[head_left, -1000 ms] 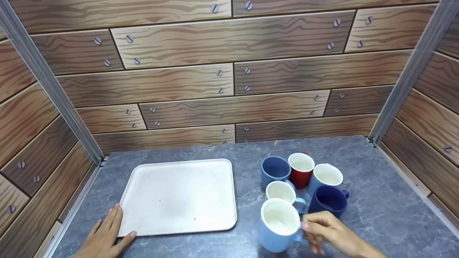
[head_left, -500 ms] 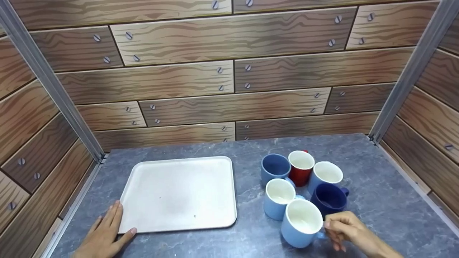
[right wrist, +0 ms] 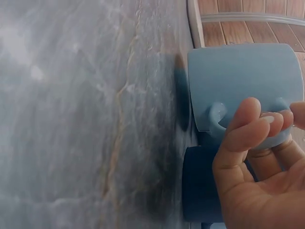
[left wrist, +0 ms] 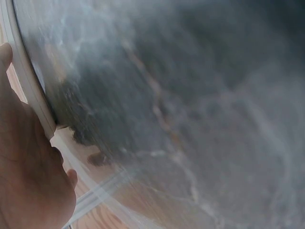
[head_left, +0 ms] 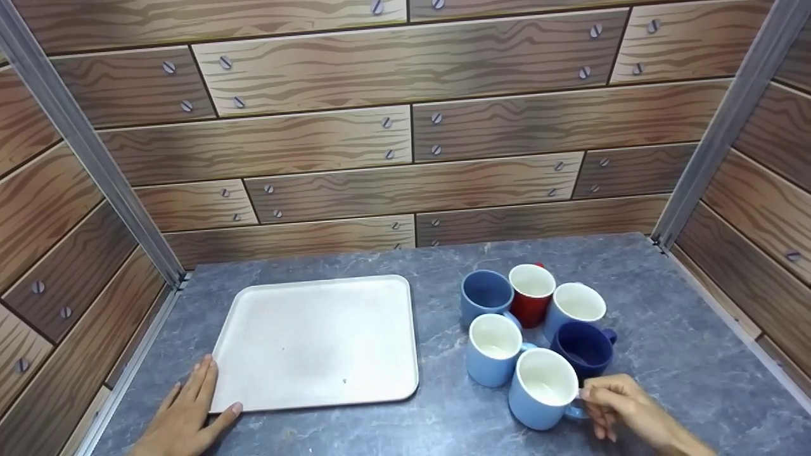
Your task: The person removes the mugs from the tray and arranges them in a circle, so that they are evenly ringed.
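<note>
My right hand (head_left: 618, 405) pinches the handle of a light blue mug (head_left: 538, 415) with a white inside, at the front of a group of mugs. In the right wrist view, my fingers curl round the handle of this upright mug (right wrist: 243, 81). Whether its base touches the table, I cannot tell. Close around it stand another light blue mug (head_left: 488, 364) and a dark blue mug (head_left: 586, 354). On the left, my left hand (head_left: 180, 415) lies flat with straight fingers at the near left corner of a white tray (head_left: 317, 342).
Behind stand a medium blue mug (head_left: 485, 307), a red mug (head_left: 531, 307) with a white inside, and another light blue mug (head_left: 557, 320). The grey marbled table (head_left: 437, 418) is walled by wood-patterned panels (head_left: 317, 190) with metal corner posts (head_left: 703, 133).
My right hand has moved the light blue mug to the right, away from in front of the other light blue mug, and close to the dark blue one. My left hand stays put.
</note>
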A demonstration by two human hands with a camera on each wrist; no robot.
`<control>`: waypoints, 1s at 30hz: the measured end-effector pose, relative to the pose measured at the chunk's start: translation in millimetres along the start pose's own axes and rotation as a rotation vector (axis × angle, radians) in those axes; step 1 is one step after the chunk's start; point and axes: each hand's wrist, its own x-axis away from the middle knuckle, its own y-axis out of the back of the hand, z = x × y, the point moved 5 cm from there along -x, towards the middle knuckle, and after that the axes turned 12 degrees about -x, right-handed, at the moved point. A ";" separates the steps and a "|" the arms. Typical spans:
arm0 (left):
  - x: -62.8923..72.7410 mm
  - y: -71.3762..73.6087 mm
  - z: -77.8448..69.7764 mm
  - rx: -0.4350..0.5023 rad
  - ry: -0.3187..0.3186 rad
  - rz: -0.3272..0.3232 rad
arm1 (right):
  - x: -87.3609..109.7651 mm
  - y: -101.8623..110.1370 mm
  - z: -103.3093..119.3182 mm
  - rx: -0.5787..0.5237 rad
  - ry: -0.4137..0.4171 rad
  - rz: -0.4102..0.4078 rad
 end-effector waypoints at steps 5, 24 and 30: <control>-0.6 -0.8 1.1 -0.005 0.009 0.017 | -0.5 2.8 -4.0 -0.052 -0.018 -0.024; -2.1 -0.8 1.5 -0.020 0.031 0.045 | 3.8 9.6 -8.0 -0.039 -0.071 -0.087; -2.2 -0.4 -0.3 -0.018 0.022 0.019 | 11.4 12.3 -0.6 0.266 -0.138 -0.368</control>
